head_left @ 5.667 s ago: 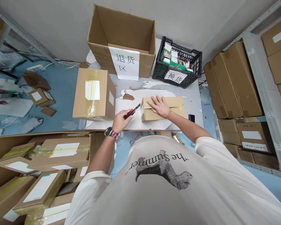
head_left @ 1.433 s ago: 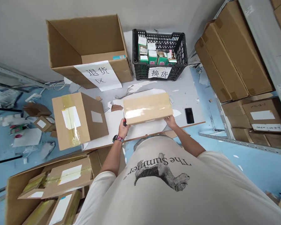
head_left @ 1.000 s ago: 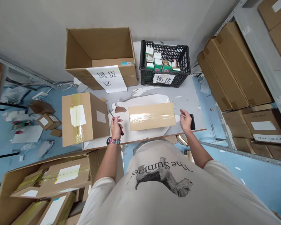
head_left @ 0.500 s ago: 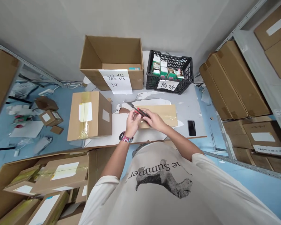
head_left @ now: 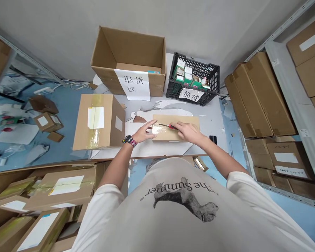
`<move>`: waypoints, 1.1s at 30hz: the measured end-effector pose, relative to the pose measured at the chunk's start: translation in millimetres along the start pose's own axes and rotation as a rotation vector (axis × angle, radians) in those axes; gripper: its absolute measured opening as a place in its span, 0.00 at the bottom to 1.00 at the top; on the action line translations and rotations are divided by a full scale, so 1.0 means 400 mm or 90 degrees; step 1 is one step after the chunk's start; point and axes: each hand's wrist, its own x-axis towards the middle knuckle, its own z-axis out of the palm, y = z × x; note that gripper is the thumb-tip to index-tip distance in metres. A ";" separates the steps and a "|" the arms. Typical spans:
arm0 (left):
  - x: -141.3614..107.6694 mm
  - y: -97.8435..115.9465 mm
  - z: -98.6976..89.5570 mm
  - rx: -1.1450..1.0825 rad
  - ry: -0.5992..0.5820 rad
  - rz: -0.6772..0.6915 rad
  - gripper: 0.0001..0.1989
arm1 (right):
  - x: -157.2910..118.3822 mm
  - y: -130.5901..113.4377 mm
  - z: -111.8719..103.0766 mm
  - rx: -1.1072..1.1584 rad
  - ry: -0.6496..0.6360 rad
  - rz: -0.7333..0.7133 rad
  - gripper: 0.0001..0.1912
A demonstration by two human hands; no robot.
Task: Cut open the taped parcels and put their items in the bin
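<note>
A small taped carton [head_left: 173,119] lies on the white-topped table in front of me. My right hand [head_left: 189,132] is closed around a red and black box cutter [head_left: 172,126], with its blade pointing left over the clear tape on the carton's top. I cannot tell whether the blade touches the tape. At the carton's left end, my left hand [head_left: 143,133] has its thumb and fingers spread and rests against the edge.
A large taped box [head_left: 93,120] stands to the left. Behind are an open carton [head_left: 157,85] with a paper sign and a black crate [head_left: 214,85] of small boxes. A phone [head_left: 212,139] lies partly hidden by my right forearm. Shelved cartons [head_left: 265,94] flank the right side.
My hands have parted. The left let go of the box cutter and moved left to the carton's end; the right carried the cutter over the carton's top. The view has shifted slightly.
</note>
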 end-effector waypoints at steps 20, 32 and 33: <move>0.015 -0.030 0.063 -0.056 0.081 0.019 0.37 | 0.090 -0.039 -0.040 -0.129 -0.130 -0.012 0.33; 0.011 -0.024 0.065 -0.067 0.074 0.014 0.38 | 0.135 -0.053 -0.043 -0.135 -0.106 -0.070 0.31; 0.011 -0.024 0.065 -0.068 0.073 0.013 0.38 | 0.138 -0.053 -0.047 -0.134 -0.106 -0.074 0.31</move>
